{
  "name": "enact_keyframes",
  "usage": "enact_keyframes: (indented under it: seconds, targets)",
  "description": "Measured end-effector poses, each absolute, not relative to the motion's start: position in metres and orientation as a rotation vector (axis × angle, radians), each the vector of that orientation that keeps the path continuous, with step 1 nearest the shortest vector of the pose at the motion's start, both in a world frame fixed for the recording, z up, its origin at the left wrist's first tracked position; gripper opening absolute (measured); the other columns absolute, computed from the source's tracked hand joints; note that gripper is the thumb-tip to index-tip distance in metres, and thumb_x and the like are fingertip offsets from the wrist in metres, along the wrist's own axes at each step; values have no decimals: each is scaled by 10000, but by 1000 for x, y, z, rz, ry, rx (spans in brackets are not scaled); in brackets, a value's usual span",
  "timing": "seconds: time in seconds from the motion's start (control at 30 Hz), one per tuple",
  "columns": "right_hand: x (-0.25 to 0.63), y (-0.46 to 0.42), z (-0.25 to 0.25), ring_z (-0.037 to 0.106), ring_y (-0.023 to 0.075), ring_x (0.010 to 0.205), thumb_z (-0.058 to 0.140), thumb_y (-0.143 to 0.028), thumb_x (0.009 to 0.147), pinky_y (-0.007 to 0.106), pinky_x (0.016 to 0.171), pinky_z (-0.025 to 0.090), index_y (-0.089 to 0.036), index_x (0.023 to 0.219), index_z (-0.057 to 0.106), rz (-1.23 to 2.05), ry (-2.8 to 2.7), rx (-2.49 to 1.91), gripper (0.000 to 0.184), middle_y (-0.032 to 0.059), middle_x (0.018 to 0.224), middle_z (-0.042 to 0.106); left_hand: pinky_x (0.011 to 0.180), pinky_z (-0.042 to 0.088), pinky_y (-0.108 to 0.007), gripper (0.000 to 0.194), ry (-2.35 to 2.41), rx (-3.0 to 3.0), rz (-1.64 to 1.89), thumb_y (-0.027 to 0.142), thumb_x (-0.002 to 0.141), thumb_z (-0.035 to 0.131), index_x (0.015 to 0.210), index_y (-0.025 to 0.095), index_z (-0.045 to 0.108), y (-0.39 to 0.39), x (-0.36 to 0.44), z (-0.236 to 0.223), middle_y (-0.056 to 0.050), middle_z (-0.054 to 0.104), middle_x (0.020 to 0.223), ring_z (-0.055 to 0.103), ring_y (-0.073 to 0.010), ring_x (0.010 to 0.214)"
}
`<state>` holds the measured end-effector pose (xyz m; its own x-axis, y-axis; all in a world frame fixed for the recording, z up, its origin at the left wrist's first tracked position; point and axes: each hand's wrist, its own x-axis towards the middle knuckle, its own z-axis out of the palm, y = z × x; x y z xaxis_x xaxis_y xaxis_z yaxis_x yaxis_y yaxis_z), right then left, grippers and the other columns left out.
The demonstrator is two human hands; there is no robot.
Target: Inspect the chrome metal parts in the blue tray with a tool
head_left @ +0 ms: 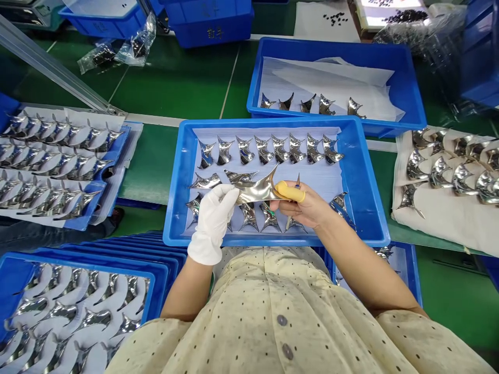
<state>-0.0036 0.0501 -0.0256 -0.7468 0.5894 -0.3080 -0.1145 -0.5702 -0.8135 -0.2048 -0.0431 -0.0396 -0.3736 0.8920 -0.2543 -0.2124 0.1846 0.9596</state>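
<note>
My left hand (212, 221), in a white glove, pinches the left end of a curved shiny metal piece (257, 192) with pointed corners. My right hand (306, 208), bare except for a yellow finger cot (290, 192) on the thumb, grips the right end of that piece. A slim pen-like tool (298, 179) sticks up between the right fingers; most of it is hidden. Both hands are above a blue tray (368, 192) lined with white paper. Similar metal pieces (263, 150) stand in rows inside it, partly covered by my hands.
Behind is another blue tray (413, 93) with several pieces. More pieces fill trays at left (70, 140) and lower left (156, 285), and a white cloth (436, 218) at right. Blue bins (212, 28), plastic bags (136, 47) and a slanted metal post (58, 65) stand on the green bench (195, 85).
</note>
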Motion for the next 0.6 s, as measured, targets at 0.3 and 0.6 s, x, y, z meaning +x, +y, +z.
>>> enact_keyframes:
  seconds: [0.3, 0.6]
  targets:
    - [-17, 41, -13, 390, 63, 424, 840, -427, 647, 199, 425, 182, -184, 659, 589, 2234, -1215, -1077, 349, 4, 510, 632, 1000, 562, -395, 254, 1531, 1633, 1154, 333, 952, 617, 1136, 218, 747, -37, -207, -39, -86, 763, 1195, 708, -236, 1103]
    - [-15, 48, -33, 185, 6, 361, 858, -390, 630, 164, 367, 111, -175, 649, 568, 2546, -1037, -956, 361, -37, 447, 548, 662, 470, -297, 162, 1509, 1394, 1183, 296, 875, 709, 733, 218, 708, -47, -200, -15, 17, 645, 667, 600, -142, 656]
